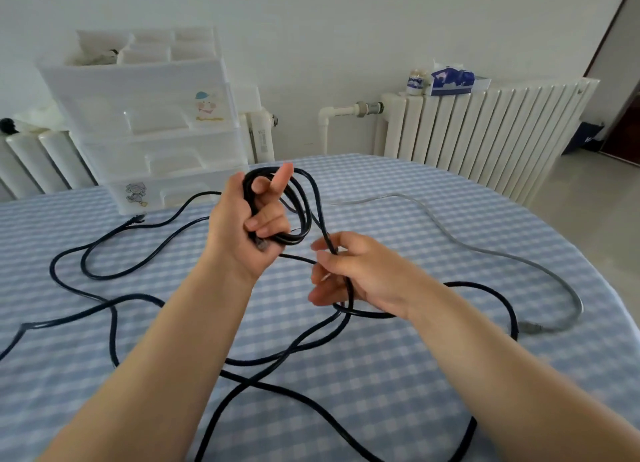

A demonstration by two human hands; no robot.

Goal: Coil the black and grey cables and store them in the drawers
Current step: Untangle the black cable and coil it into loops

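Black cable (114, 326): mostly loose on checked tablecloth (398, 375) – sprawling loops, long run left-right; far plug points at drawers (152, 143).
L hand (249, 226): raised, fingers curled round several coiled turns, forefinger straight.
R hand (349, 271): pinching one black strand, running top to bottom.
Grey cable (485, 250): flat on cloth, R side, curving from centre toward the near-right plug – untouched.

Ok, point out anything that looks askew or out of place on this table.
Most of the black cable sprawls in crossing loops over the checked tablecloth, only a few turns coiled in the left hand. The grey cable lies loose. Nothing looks damaged.
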